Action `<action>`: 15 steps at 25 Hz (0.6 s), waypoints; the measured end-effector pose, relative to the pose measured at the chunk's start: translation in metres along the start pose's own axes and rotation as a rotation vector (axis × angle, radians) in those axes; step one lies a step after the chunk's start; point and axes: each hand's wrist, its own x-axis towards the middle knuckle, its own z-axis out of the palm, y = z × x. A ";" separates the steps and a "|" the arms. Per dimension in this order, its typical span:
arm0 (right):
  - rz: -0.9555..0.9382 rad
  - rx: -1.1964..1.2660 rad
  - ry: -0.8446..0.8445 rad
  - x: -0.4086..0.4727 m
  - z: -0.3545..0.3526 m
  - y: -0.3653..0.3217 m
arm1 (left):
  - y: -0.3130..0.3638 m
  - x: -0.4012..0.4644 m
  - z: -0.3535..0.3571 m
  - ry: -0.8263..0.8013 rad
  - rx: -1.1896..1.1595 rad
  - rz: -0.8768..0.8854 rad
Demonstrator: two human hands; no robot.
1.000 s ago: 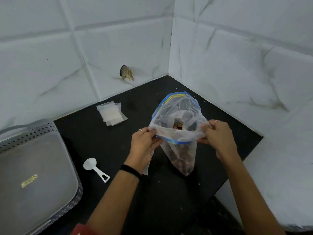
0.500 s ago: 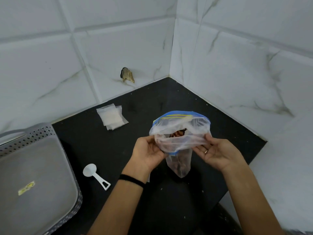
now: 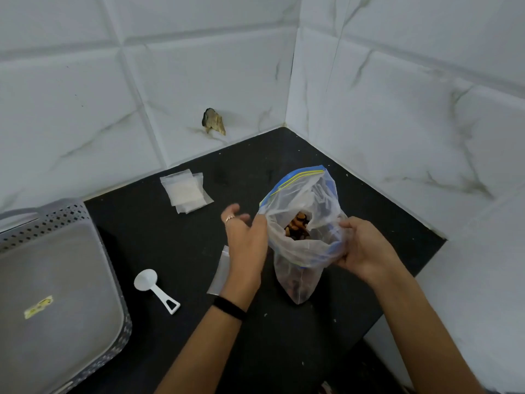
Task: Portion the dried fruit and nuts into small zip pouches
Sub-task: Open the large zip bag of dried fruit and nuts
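Nuts and dried fruit (image 3: 297,226) sit low inside the big zip bag (image 3: 301,220), which stands on the black counter (image 3: 176,245) in the tiled corner with its blue-and-yellow zip edge folded open toward me. My right hand (image 3: 362,248) is closed on the bag's right side, bunching the plastic there so the mouth stays wide and the bag doesn't flop over. My left hand (image 3: 245,237) is loosely open, fingers spread and holding nothing, its edge just beside the bag's left rim (whether it actually touches the plastic I cannot tell). One small pouch (image 3: 220,270) lies flat on the counter, partly under my left wrist, close by so I can fill it first, I'd guess. The other empty pouches (image 3: 186,191) are stacked near the back wall, well apart from the bag. The white scoop (image 3: 154,290) rests bowl-up to my left, between the grey basket (image 3: 93,282) and my forearm, within easy reach for portioning, which hasn't started.
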 end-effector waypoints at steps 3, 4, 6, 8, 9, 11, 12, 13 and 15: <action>-0.203 -0.315 0.201 0.001 -0.003 -0.001 | -0.003 -0.001 -0.001 0.011 0.466 0.688; -0.334 -0.448 0.243 0.001 -0.002 -0.003 | -0.002 0.001 -0.001 -0.015 0.598 0.818; -0.698 -0.794 0.296 0.002 0.004 -0.003 | -0.001 0.013 -0.001 -0.070 0.830 1.022; -1.043 -1.105 0.307 0.006 0.014 0.002 | -0.003 0.026 0.001 -0.090 1.015 1.166; -1.175 -1.242 0.307 0.011 0.018 0.005 | -0.003 0.033 0.002 -0.101 1.096 1.191; -1.274 -1.457 0.280 0.022 0.025 0.007 | 0.000 0.041 0.004 -0.155 1.237 1.148; -1.238 -1.529 0.257 0.028 0.027 0.004 | 0.001 0.045 0.005 -0.178 1.288 1.101; -1.181 -1.581 0.243 0.034 0.030 -0.001 | 0.001 0.050 0.006 -0.188 1.327 1.061; -1.094 -1.680 0.261 0.043 0.035 -0.008 | 0.003 0.058 0.007 -0.195 1.385 1.053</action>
